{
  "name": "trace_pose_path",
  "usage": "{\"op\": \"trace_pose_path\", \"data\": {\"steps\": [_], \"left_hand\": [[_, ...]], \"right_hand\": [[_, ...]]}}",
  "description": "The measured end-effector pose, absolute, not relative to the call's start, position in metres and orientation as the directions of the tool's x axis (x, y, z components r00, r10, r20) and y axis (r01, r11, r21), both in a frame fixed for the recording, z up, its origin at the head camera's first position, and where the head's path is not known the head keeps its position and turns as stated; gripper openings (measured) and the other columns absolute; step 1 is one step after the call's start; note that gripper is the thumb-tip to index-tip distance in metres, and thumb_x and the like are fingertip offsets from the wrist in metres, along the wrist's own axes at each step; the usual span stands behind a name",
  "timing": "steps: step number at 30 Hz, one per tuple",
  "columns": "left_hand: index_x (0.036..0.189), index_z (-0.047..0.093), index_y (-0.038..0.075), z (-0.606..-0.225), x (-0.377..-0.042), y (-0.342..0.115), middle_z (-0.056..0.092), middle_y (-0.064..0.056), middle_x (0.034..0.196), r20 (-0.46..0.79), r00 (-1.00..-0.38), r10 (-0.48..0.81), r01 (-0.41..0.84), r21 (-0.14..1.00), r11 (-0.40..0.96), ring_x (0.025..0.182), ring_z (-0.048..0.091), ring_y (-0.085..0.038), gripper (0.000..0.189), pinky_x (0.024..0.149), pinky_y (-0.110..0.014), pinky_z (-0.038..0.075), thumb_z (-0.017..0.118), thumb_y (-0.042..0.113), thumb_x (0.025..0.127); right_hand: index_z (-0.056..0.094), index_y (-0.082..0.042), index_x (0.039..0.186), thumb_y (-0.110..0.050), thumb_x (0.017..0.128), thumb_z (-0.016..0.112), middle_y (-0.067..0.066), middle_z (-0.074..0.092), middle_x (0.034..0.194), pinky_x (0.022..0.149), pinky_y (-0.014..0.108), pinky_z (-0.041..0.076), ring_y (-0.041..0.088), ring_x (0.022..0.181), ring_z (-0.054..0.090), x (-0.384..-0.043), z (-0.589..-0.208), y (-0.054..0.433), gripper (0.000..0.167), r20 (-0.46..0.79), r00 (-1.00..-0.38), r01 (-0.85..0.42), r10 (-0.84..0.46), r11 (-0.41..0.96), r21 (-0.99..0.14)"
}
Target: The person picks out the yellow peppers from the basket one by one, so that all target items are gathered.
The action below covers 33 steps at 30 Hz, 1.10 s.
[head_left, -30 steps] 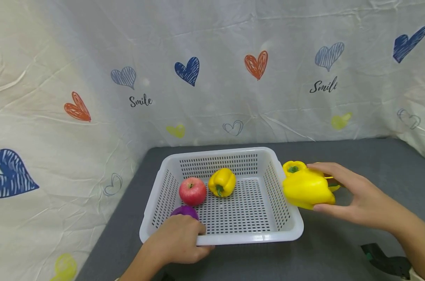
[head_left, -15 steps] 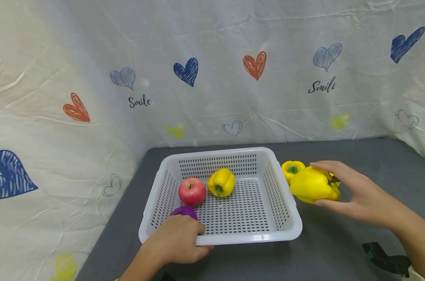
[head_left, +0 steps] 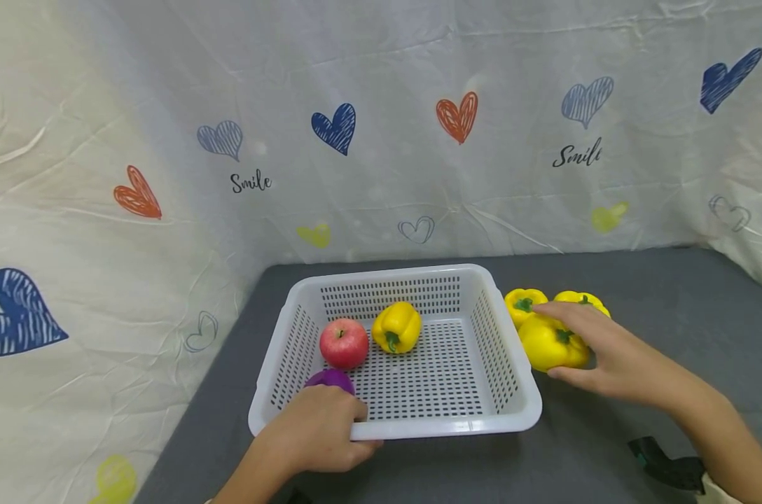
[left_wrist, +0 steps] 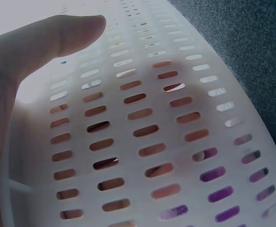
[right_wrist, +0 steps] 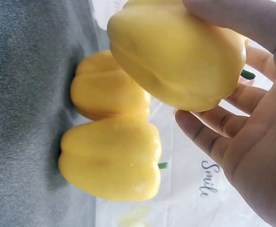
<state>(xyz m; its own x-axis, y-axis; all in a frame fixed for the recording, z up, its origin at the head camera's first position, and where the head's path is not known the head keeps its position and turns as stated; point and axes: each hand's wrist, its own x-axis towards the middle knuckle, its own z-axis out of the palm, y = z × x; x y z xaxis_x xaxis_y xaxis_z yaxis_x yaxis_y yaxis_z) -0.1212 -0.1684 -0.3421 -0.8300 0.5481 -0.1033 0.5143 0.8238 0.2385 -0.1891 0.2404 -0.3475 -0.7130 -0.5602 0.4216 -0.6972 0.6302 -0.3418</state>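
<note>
My left hand (head_left: 318,428) grips the near rim of a white perforated plastic basket (head_left: 431,426). In the left wrist view its thumb (left_wrist: 78,34) lies along the outside of the basket wall. Inside the basket are a red apple (head_left: 344,344), a yellow bell pepper (head_left: 396,327) and a purple thing (head_left: 332,379) partly hidden by that hand. Just right of the basket, my right hand (head_left: 614,360) holds another yellow bell pepper (right_wrist: 175,52) between thumb and fingers, its green stem toward the palm. Two more yellow bell peppers stand behind it, one at left (head_left: 524,302) and one at right (head_left: 583,301).
The grey tabletop (head_left: 677,301) extends right of the peppers and in front of the basket. A pale curtain (head_left: 381,175) printed with hearts hangs behind and along the left side. A black strap (head_left: 667,463) is at the right wrist.
The pepper in my right hand has turned from lying sideways to stem up and come lower, baring the pepper at back right. My left hand and the basket have hardly moved.
</note>
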Motion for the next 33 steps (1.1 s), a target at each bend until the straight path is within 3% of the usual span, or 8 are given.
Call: {"op": "trace_pose_path", "data": {"steps": [5, 11, 14, 20, 33], "left_hand": [[0.069, 0.058, 0.022, -0.342, -0.121, -0.168, 0.038, 0.011, 0.052, -0.102, -0.829, 0.551, 0.517, 0.237, 0.822, 0.049, 0.041, -0.006, 0.028, 0.048, -0.025, 0.037, 0.072, 0.042, 0.082], [0.069, 0.059, 0.023, -0.342, -0.121, -0.168, 0.039, 0.011, 0.052, -0.106, -0.830, 0.548, 0.513, 0.240, 0.824, 0.049, 0.042, -0.006, 0.027, 0.048, -0.025, 0.037, 0.072, 0.043, 0.082], [0.070, 0.059, 0.023, -0.342, -0.121, -0.168, 0.039, 0.011, 0.052, -0.108, -0.831, 0.546, 0.512, 0.237, 0.825, 0.049, 0.042, -0.006, 0.027, 0.048, -0.025, 0.037, 0.072, 0.043, 0.082], [0.070, 0.059, 0.023, -0.342, -0.121, -0.168, 0.039, 0.012, 0.052, -0.105, -0.831, 0.546, 0.512, 0.237, 0.825, 0.050, 0.042, -0.006, 0.027, 0.049, -0.025, 0.038, 0.073, 0.043, 0.082], [0.068, 0.057, 0.023, -0.341, -0.121, -0.168, 0.037, 0.011, 0.051, -0.099, -0.831, 0.548, 0.514, 0.244, 0.823, 0.049, 0.041, -0.006, 0.028, 0.048, -0.025, 0.036, 0.073, 0.042, 0.082]], "right_hand": [[0.047, -0.003, 0.139, -0.023, 0.070, 0.093, 0.014, 0.056, 0.130, 0.087, 0.052, 0.048, 0.028, 0.109, 0.053, -0.190, -0.349, 0.235, 0.085, 0.302, -0.800, -0.600, -0.519, 0.693, -0.400], [0.057, -0.011, 0.130, -0.018, 0.065, 0.095, -0.001, 0.061, 0.125, 0.087, 0.039, 0.047, 0.020, 0.107, 0.055, -0.195, -0.359, 0.229, 0.076, 0.376, -0.717, -0.695, -0.587, 0.650, -0.308], [0.058, -0.015, 0.131, -0.018, 0.065, 0.095, -0.005, 0.061, 0.127, 0.090, 0.041, 0.047, 0.020, 0.110, 0.055, -0.197, -0.363, 0.227, 0.076, 0.389, -0.688, -0.722, -0.612, 0.632, -0.282], [0.061, -0.015, 0.130, -0.020, 0.066, 0.095, -0.001, 0.062, 0.128, 0.090, 0.054, 0.047, 0.025, 0.112, 0.056, -0.198, -0.368, 0.222, 0.072, 0.401, -0.680, -0.729, -0.614, 0.627, -0.277], [0.059, -0.011, 0.132, -0.022, 0.068, 0.094, 0.003, 0.061, 0.132, 0.092, 0.059, 0.045, 0.030, 0.116, 0.055, -0.197, -0.370, 0.221, 0.074, 0.392, -0.697, -0.714, -0.601, 0.633, -0.299]]}}
